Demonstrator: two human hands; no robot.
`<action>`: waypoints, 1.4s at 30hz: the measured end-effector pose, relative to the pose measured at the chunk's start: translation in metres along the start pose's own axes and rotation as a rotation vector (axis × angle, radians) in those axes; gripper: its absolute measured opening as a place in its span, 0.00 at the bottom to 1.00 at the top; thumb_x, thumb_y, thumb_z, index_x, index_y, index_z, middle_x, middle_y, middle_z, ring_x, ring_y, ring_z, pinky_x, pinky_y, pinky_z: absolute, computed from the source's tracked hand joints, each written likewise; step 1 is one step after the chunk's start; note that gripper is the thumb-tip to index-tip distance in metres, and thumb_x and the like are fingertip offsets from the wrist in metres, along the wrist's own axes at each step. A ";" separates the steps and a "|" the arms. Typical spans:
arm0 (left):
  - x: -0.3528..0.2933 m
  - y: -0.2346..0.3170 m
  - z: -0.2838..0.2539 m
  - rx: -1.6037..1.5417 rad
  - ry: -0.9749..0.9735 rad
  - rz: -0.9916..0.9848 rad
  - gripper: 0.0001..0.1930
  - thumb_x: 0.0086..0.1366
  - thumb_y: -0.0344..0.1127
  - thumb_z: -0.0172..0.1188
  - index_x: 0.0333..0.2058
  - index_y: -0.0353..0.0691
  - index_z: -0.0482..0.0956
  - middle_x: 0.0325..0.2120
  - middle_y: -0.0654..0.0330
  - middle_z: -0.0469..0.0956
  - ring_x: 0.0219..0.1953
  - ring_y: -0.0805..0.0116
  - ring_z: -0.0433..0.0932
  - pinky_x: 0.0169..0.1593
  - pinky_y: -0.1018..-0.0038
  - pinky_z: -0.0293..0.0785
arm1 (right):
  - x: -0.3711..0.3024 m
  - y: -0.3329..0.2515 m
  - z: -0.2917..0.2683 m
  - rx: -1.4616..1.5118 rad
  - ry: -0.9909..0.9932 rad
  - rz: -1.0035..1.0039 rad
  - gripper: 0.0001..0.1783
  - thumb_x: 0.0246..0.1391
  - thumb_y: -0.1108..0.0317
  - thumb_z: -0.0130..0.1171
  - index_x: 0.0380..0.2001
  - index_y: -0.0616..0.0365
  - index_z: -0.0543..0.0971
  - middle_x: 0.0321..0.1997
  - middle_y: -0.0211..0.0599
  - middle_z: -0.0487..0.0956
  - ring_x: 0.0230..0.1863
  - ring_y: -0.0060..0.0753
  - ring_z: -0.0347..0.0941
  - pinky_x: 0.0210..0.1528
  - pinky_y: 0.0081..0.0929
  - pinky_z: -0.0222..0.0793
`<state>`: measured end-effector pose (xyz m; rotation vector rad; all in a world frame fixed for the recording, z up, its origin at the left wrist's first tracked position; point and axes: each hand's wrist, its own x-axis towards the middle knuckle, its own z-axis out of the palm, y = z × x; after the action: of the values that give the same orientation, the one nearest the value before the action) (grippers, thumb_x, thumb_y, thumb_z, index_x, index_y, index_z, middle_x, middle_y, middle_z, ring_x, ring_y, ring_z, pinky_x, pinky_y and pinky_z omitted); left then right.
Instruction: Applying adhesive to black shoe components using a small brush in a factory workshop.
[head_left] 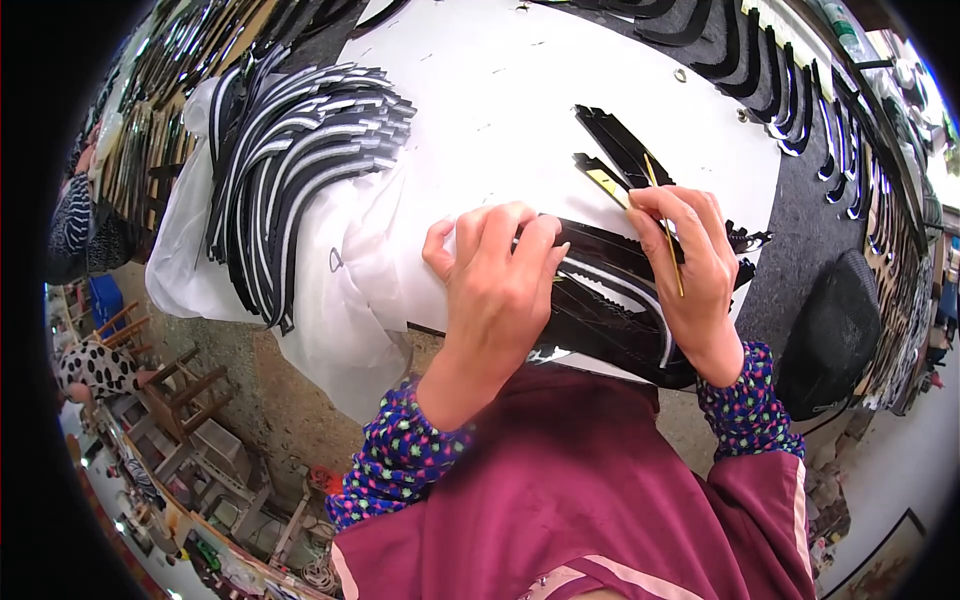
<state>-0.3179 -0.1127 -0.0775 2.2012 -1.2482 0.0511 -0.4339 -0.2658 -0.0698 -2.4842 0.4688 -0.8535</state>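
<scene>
My left hand (498, 285) is closed, with its fingertips curled down on the end of a glossy black strip (600, 245). My right hand (690, 260) pinches a thin yellow stick (673, 245), which slants across its fingers. Just beyond its fingertips is a yellow-faced piece (608, 186), touching or very close to them. More black strips (625, 145) lie past that hand. Under and between both hands is a pile of glossy black pieces (610, 320), one with a pale curved edge. The fingers partly hide what they press.
A large bundle of curved black-and-white strips (310, 170) rests on white plastic sheeting (350, 260) at the left of the white tabletop (490, 120). Curved black strips (755, 60) line the far right edge. A black mesh chair back (835, 325) stands at right, wooden stools (190, 390) at lower left.
</scene>
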 end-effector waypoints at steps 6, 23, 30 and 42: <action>0.015 0.003 -0.003 -0.159 -0.084 -0.047 0.06 0.61 0.32 0.68 0.35 0.46 0.79 0.35 0.68 0.78 0.43 0.66 0.72 0.55 0.65 0.55 | -0.004 0.006 -0.008 0.055 0.012 0.137 0.11 0.54 0.79 0.68 0.41 0.64 0.82 0.38 0.40 0.80 0.38 0.40 0.76 0.40 0.32 0.73; 0.003 -0.009 0.005 0.022 -0.022 0.031 0.16 0.59 0.26 0.63 0.46 0.45 0.83 0.45 0.67 0.75 0.47 0.70 0.74 0.60 0.59 0.52 | 0.000 0.009 0.013 -0.103 -0.135 -0.093 0.16 0.49 0.78 0.69 0.42 0.59 0.80 0.37 0.34 0.76 0.36 0.37 0.72 0.39 0.33 0.64; -0.004 -0.013 0.013 0.164 -0.019 0.095 0.20 0.63 0.31 0.59 0.54 0.49 0.83 0.45 0.69 0.74 0.44 0.75 0.74 0.64 0.55 0.48 | 0.004 0.004 0.017 -0.119 -0.174 -0.091 0.16 0.48 0.76 0.70 0.42 0.59 0.81 0.37 0.33 0.76 0.36 0.36 0.72 0.40 0.33 0.63; -0.006 -0.011 0.015 0.214 -0.045 0.085 0.22 0.64 0.33 0.57 0.57 0.52 0.82 0.46 0.69 0.73 0.43 0.75 0.72 0.65 0.51 0.47 | 0.002 0.004 0.021 -0.154 -0.143 -0.088 0.16 0.48 0.73 0.71 0.42 0.59 0.82 0.35 0.33 0.76 0.35 0.35 0.72 0.40 0.33 0.63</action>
<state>-0.3161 -0.1121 -0.0973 2.3397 -1.4182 0.1780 -0.4195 -0.2638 -0.0859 -2.7024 0.3911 -0.6900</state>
